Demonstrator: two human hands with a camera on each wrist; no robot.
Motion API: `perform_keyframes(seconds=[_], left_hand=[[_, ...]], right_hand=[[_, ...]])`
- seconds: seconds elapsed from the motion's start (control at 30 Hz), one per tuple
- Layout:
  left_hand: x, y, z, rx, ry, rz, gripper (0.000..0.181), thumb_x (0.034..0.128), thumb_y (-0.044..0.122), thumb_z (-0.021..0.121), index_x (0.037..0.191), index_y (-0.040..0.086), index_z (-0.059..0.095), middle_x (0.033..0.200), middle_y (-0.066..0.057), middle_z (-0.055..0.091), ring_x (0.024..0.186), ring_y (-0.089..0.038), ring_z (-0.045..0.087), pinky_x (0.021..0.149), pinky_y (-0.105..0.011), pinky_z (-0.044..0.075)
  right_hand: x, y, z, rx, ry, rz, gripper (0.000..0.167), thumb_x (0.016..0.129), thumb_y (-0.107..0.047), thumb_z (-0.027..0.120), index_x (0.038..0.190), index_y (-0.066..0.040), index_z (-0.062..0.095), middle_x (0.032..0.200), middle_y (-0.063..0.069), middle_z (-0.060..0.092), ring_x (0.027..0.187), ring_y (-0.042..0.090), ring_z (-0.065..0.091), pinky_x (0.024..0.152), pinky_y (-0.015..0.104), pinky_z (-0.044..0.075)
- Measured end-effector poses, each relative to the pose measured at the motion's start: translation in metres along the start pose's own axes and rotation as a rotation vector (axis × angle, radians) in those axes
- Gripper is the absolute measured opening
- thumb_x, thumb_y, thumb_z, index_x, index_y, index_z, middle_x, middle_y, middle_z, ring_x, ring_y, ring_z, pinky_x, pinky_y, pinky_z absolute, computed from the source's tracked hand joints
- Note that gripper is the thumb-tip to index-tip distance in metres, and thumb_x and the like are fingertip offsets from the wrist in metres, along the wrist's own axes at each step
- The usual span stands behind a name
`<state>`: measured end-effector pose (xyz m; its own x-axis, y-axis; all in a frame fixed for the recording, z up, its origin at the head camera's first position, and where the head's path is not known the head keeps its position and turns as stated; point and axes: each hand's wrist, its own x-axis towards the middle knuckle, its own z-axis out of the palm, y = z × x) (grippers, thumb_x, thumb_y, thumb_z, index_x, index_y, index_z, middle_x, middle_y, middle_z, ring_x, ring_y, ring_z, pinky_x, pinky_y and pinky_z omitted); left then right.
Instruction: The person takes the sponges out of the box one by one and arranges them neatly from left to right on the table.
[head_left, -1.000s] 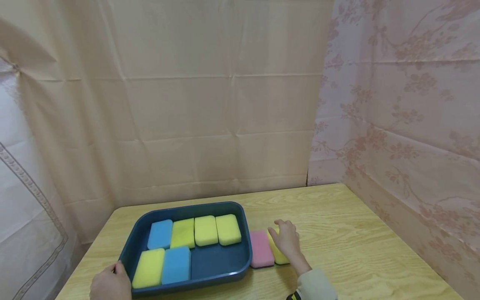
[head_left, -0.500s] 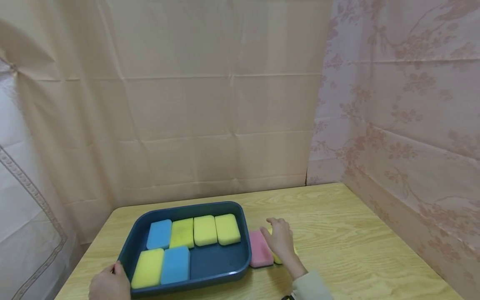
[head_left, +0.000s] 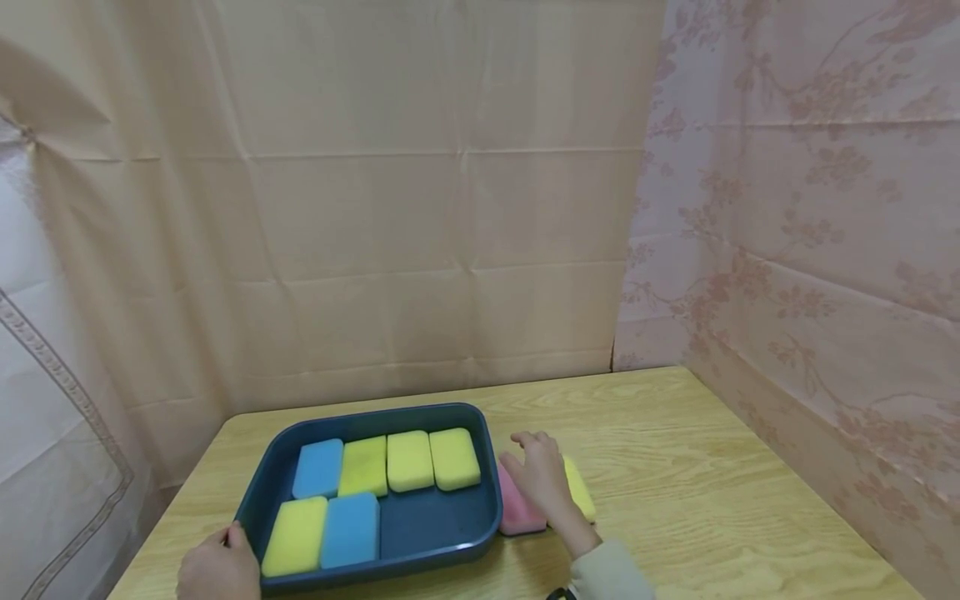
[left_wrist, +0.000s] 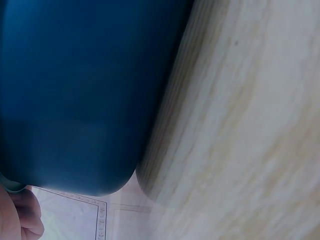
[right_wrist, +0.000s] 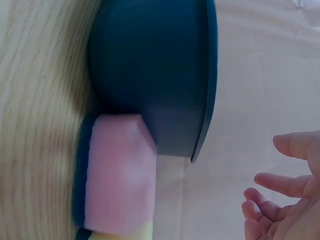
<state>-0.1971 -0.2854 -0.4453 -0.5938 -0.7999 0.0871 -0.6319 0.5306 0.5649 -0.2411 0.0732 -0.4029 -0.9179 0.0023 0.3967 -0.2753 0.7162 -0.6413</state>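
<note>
My left hand point(head_left: 220, 562) grips the near left rim of a dark blue tray point(head_left: 431, 525), its curled fingers partly visible in the left wrist view. My right hand point(head_left: 542, 479) hovers over a pink sponge point(head_left: 517, 510), fingers spread and holding nothing. In the right wrist view, that sponge point(right_wrist: 122, 175) lies flat on its dark scouring side against the tray's outer wall point(right_wrist: 155, 70), with the fingers apart from it. A yellow sponge point(head_left: 580, 492) sits just right of the pink one, partly behind the hand. Several yellow sponges point(head_left: 296, 537) and blue sponges point(head_left: 351, 531) lie in two rows inside the tray.
The tray's near right part shows bare floor beside the front row. A wooden table point(head_left: 720, 500) extends to the right. Beige cloth point(head_left: 375, 250) hangs behind it, and flowered cloth point(head_left: 825, 250) hangs along the right side.
My right hand has shifted left, from above the yellow sponge to above the pink one, uncovering more of the yellow sponge. The left hand and tray stay in place.
</note>
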Motion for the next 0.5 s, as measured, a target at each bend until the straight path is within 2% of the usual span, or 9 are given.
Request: perform_keyframes(seconds=[0.27, 0.5], left_hand=[[0.001, 0.0, 0.0, -0.021, 0.02, -0.003, 0.036, 0.0936, 0.019, 0.039, 0.103, -0.01, 0.056, 0.099, -0.028, 0.058, 0.087, -0.041, 0.054, 0.075, -0.049, 0.042], [0.003, -0.001, 0.003, -0.021, 0.029, 0.002, 0.036, 0.0933, 0.02, 0.04, 0.103, -0.01, 0.057, 0.099, -0.028, 0.058, 0.086, -0.041, 0.055, 0.074, -0.049, 0.042]], right_hand=[[-0.001, -0.015, 0.005, 0.049, -0.148, -0.038, 0.033, 0.081, -0.02, 0.064, 0.102, 0.007, 0.061, 0.095, 0.018, 0.059, 0.09, 0.03, 0.052, 0.073, 0.043, 0.046], [-0.004, -0.021, 0.015, 0.054, -0.227, -0.09, 0.036, 0.081, -0.023, 0.064, 0.103, 0.006, 0.06, 0.094, 0.016, 0.057, 0.088, 0.027, 0.051, 0.071, 0.04, 0.045]])
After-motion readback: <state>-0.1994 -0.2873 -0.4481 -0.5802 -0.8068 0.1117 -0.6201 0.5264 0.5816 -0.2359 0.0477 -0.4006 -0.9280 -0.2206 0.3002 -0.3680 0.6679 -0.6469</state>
